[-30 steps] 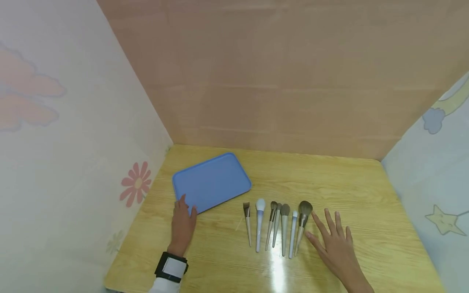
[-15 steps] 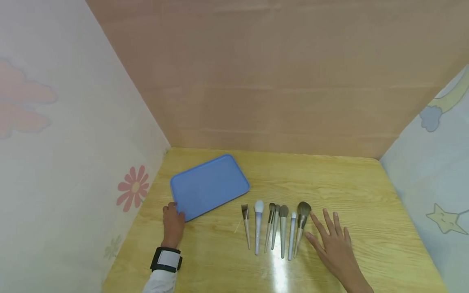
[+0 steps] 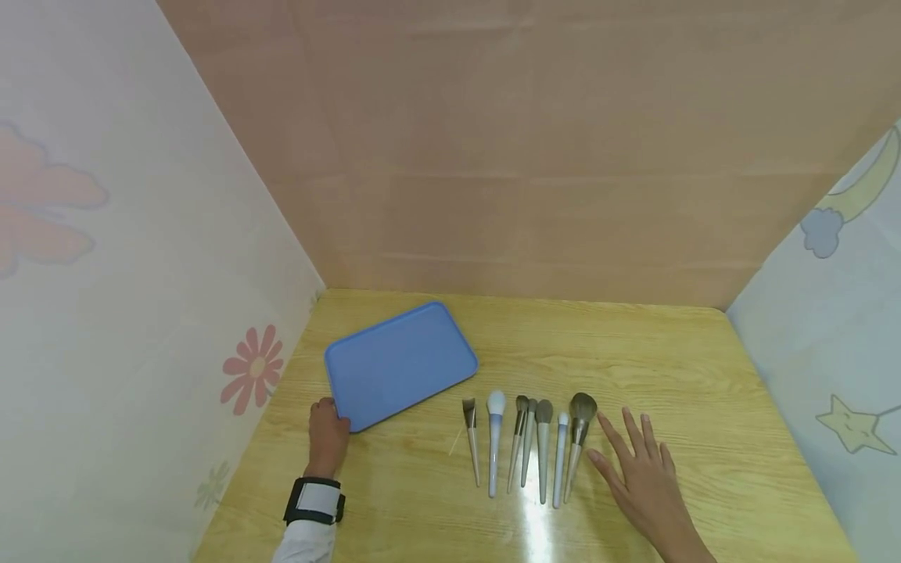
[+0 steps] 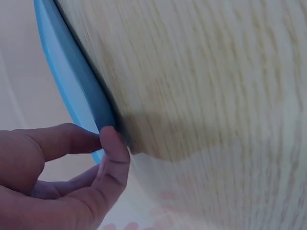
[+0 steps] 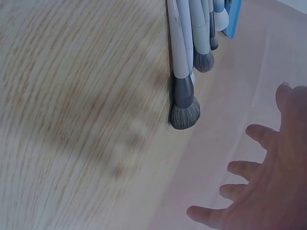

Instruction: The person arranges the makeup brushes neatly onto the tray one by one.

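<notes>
A blue rectangular tray (image 3: 401, 363) lies at an angle on the left part of the table. My left hand (image 3: 328, 439) pinches its near left corner; in the left wrist view, thumb and finger of the left hand (image 4: 72, 182) meet at the blue rim (image 4: 103, 108). Several makeup brushes lie side by side, bristles away from me, among them a white-tipped brush (image 3: 496, 438) and a large dark fluffy brush (image 3: 581, 426). Just right of that one, my right hand (image 3: 644, 481) has its fingers spread and holds nothing. The right wrist view shows the large brush (image 5: 184, 103) apart from the right hand (image 5: 268, 177).
The wooden table (image 3: 676, 360) ends at a brown back panel (image 3: 521, 156). Pale printed walls stand at the left (image 3: 141, 313) and right (image 3: 831, 328). A thin pale stick or mark (image 3: 457, 440) is beside the leftmost brush (image 3: 472, 446).
My left hand has slid left and nearer along the tray's edge, and its fingers have curled onto the corner. The right hand keeps its place. The view has shifted slightly.
</notes>
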Demonstrator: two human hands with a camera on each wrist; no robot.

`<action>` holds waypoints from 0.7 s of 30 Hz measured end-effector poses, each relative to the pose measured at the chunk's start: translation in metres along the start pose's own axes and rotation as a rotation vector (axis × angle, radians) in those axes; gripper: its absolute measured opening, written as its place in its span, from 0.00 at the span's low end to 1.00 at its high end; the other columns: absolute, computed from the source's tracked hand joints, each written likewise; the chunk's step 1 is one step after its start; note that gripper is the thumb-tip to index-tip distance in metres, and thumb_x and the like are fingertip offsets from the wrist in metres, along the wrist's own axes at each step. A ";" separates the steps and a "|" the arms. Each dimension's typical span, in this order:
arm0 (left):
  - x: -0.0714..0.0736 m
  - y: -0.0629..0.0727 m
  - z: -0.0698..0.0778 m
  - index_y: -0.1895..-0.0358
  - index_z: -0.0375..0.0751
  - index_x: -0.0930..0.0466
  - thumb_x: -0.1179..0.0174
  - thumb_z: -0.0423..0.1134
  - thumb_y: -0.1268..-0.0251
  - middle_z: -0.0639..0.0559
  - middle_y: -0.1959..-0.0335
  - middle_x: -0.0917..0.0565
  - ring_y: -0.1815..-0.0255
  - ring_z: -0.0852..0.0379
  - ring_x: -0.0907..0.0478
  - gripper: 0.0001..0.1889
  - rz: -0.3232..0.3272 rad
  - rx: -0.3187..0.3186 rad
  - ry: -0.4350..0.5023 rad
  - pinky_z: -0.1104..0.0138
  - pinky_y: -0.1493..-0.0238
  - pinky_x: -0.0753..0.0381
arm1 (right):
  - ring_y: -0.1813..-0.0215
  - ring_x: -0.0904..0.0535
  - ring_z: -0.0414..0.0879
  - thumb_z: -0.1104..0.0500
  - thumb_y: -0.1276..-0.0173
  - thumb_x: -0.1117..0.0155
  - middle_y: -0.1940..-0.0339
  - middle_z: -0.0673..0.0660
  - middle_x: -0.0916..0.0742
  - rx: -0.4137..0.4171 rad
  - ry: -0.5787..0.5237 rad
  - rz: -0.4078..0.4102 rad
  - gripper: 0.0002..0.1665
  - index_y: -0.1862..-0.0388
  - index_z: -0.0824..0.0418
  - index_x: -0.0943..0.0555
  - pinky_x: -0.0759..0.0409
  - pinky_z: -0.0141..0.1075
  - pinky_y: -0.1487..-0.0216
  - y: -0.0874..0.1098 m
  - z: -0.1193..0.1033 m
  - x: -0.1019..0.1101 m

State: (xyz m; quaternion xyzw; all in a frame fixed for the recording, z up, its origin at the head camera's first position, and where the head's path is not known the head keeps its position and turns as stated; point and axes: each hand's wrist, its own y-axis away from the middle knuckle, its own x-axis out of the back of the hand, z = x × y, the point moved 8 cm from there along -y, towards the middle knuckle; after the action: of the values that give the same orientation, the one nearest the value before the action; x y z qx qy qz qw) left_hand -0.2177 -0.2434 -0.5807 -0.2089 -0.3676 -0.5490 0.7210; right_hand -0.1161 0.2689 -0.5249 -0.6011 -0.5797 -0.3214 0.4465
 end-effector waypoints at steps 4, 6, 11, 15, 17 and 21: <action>0.002 -0.004 -0.002 0.42 0.14 0.34 0.49 0.22 0.42 0.25 0.56 0.28 0.54 0.34 0.27 0.23 -0.002 0.001 0.036 0.46 0.52 0.26 | 0.20 0.59 0.70 0.45 0.25 0.47 0.21 0.71 0.44 -0.005 -0.001 -0.005 0.38 0.20 0.47 0.46 0.52 0.76 0.35 0.000 0.002 -0.001; 0.002 -0.006 -0.002 0.43 0.15 0.34 0.48 0.22 0.42 0.27 0.58 0.27 0.57 0.36 0.27 0.23 -0.006 0.001 0.042 0.47 0.54 0.26 | 0.20 0.59 0.70 0.45 0.24 0.47 0.21 0.71 0.43 -0.006 -0.001 -0.004 0.38 0.20 0.47 0.45 0.51 0.76 0.35 0.000 0.002 -0.002; 0.003 -0.013 -0.004 0.42 0.16 0.33 0.47 0.23 0.41 0.28 0.58 0.27 0.57 0.38 0.27 0.23 -0.030 0.010 0.038 0.48 0.54 0.25 | 0.20 0.58 0.71 0.45 0.24 0.48 0.22 0.72 0.42 -0.007 -0.001 0.003 0.38 0.20 0.49 0.44 0.50 0.75 0.35 0.000 0.004 -0.002; 0.003 -0.017 -0.005 0.41 0.16 0.34 0.47 0.23 0.41 0.27 0.57 0.26 0.56 0.37 0.26 0.23 -0.050 0.014 0.034 0.48 0.53 0.24 | 0.20 0.58 0.71 0.45 0.24 0.48 0.22 0.72 0.43 -0.009 -0.005 -0.001 0.37 0.20 0.49 0.44 0.50 0.75 0.35 0.001 0.004 -0.003; 0.002 -0.019 -0.006 0.42 0.16 0.33 0.46 0.23 0.41 0.28 0.58 0.25 0.57 0.38 0.26 0.23 -0.060 0.009 0.028 0.48 0.54 0.25 | 0.20 0.59 0.71 0.45 0.24 0.48 0.22 0.72 0.43 -0.009 -0.006 -0.002 0.37 0.20 0.50 0.44 0.50 0.75 0.35 0.001 0.004 -0.003; 0.002 -0.022 -0.008 0.43 0.16 0.33 0.45 0.23 0.43 0.31 0.62 0.24 0.61 0.40 0.26 0.23 -0.066 -0.002 0.018 0.50 0.57 0.25 | 0.20 0.59 0.71 0.45 0.24 0.49 0.22 0.73 0.42 -0.011 -0.014 0.001 0.37 0.21 0.51 0.43 0.50 0.75 0.35 0.001 0.005 -0.003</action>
State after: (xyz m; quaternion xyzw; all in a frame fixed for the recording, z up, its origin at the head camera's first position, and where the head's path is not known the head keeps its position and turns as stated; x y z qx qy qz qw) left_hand -0.2359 -0.2568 -0.5864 -0.1925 -0.3671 -0.5747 0.7056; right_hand -0.1160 0.2719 -0.5295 -0.6059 -0.5807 -0.3203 0.4394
